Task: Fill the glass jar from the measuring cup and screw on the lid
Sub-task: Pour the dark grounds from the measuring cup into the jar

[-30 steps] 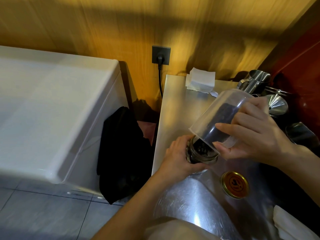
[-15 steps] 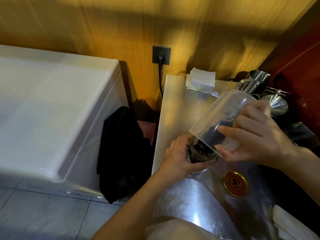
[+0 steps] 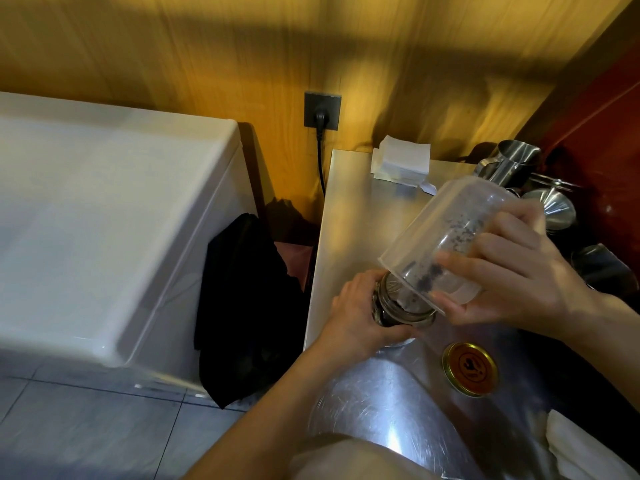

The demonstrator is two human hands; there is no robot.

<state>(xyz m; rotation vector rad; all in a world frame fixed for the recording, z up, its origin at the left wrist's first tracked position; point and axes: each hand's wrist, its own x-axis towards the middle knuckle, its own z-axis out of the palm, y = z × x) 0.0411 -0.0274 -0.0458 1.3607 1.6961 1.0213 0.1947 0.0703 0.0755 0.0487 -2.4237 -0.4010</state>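
Note:
A small glass jar [image 3: 394, 308] stands on the steel counter [image 3: 356, 209], dark contents inside, and my left hand [image 3: 356, 311] is wrapped around its side. My right hand [image 3: 512, 271] holds a clear plastic measuring cup [image 3: 446, 237] tipped steeply, its rim resting over the jar's mouth. Only a few dark grains cling inside the cup near the rim. A gold and orange lid [image 3: 471, 368] lies flat on the counter, to the right of the jar and nearer to me.
Steel pitchers [image 3: 512, 164] and a funnel [image 3: 550, 209] crowd the counter's far right. A stack of white paper [image 3: 401, 161] lies at the back. A white cloth [image 3: 581, 448] sits at the near right. Left of the counter are a black cloth [image 3: 249, 306] and a white appliance [image 3: 104, 220].
The dark mass inside the cup has slid down into the jar, leaving the cup nearly empty. My right hand has tipped the cup steeper. The left hand has not moved.

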